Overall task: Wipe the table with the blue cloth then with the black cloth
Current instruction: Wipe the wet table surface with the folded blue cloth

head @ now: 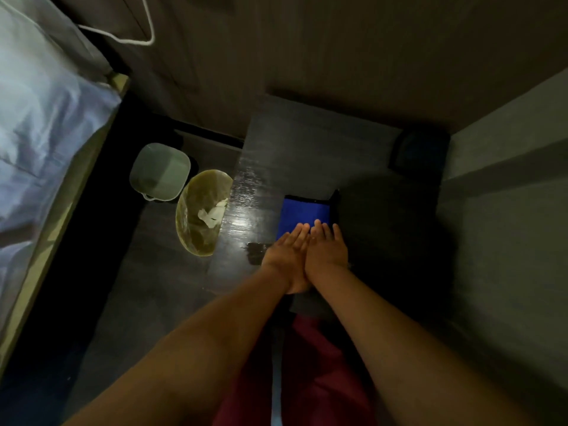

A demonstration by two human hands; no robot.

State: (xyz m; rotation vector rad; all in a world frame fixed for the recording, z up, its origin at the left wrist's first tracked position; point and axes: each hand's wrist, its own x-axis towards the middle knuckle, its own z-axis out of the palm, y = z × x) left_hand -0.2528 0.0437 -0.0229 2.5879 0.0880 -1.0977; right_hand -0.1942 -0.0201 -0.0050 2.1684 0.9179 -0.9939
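Observation:
A blue cloth lies flat on the dark table, near its middle. A black cloth lies under it, showing as a dark border along its far and right edges. My left hand and my right hand rest side by side, flat, fingers together and stretched out. Their fingertips lie on the near edge of the blue cloth. Neither hand grips anything.
A dark object sits at the table's far right corner. Left of the table, on the floor, stand a lined bin with paper in it and a white tub. A bed fills the left. Walls close the far and right sides.

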